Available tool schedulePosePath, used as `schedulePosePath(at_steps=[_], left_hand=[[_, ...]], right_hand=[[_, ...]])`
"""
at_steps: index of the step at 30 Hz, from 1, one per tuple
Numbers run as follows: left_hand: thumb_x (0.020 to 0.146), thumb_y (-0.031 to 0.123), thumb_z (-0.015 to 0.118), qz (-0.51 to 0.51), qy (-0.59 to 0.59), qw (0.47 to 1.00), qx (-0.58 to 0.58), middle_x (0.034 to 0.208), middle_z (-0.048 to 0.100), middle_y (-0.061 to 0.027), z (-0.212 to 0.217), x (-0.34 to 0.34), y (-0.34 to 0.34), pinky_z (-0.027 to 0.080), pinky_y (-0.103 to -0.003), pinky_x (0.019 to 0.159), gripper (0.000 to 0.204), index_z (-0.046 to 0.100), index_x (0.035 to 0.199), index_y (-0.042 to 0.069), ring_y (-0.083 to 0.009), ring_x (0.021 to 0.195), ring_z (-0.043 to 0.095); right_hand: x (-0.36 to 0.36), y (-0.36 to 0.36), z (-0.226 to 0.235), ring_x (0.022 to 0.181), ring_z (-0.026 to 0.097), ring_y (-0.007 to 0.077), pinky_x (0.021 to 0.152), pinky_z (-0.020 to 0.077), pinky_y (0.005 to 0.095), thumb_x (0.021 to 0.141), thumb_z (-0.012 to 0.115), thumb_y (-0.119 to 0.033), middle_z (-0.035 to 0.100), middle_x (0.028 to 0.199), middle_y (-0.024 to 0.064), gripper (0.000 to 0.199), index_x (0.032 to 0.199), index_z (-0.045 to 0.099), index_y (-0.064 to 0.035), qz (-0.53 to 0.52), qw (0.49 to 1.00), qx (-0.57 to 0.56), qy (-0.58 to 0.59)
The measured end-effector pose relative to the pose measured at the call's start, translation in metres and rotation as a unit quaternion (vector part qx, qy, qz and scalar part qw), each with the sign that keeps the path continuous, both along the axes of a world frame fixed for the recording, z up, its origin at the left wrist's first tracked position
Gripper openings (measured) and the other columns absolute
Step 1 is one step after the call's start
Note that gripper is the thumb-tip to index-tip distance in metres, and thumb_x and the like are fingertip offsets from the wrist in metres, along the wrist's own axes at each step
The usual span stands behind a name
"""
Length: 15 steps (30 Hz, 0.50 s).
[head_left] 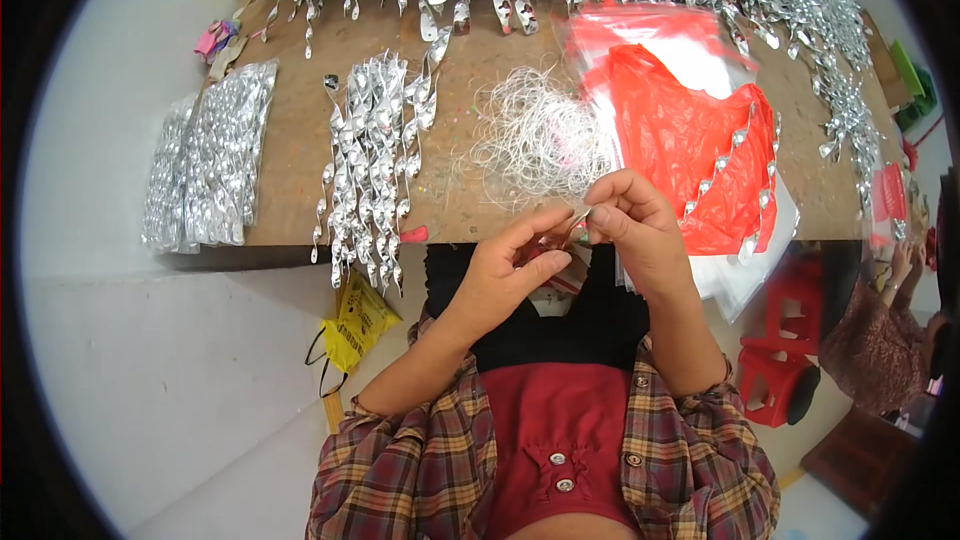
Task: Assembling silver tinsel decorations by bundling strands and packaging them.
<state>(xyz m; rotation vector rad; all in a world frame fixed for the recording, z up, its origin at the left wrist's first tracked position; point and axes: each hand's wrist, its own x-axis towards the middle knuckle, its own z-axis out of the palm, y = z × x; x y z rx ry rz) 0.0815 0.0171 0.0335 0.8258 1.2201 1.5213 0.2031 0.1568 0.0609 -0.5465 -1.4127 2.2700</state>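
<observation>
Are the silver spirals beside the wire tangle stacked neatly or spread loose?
Spread loose: the silver spirals fan across the table, some overhanging its front edge.

Silver spiral ornaments lie on a brown table beside red-and-clear plastic bags and a yellow bag.

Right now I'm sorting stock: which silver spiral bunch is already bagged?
The flat clear-bagged packs at the table's left edge; the other bunches lie loose.
</observation>
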Motion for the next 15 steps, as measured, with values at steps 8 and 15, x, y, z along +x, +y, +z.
schedulePosePath(at_steps=[8, 15], left_hand=[[0.090, 0.006, 0.055, 0.054, -0.090, 0.992, 0.073, 0.110, 0.053, -0.0052, 0.017, -0.008, 0.006, 0.045, -0.024, 0.080, 0.020, 0.056, 0.109, 0.000, -0.0118, 0.095, 0.056], [0.089, 0.005, 0.055, 0.062, -0.050, 0.996, 0.049, 0.108, 0.050, -0.0050, 0.025, -0.010, 0.016, 0.044, -0.021, 0.070, 0.008, 0.059, 0.093, 0.000, -0.0069, 0.079, 0.052]], right_hand=[[-0.003, -0.004, 0.000, 0.069, 0.055, 0.0068, 0.064, 0.0447, 0.0192, 0.085, 0.062, -0.009, 0.057, 0.081, 0.0009, 0.014, 0.095, 0.055, -0.0030, 0.041, 0.999, -0.003, 0.013], [-0.004, -0.005, 0.001, 0.069, 0.055, 0.0078, 0.064, 0.0442, 0.0193, 0.086, 0.061, -0.009, 0.057, 0.079, 0.0009, 0.013, 0.095, 0.055, -0.0024, 0.032, 0.999, 0.025, 0.013]])
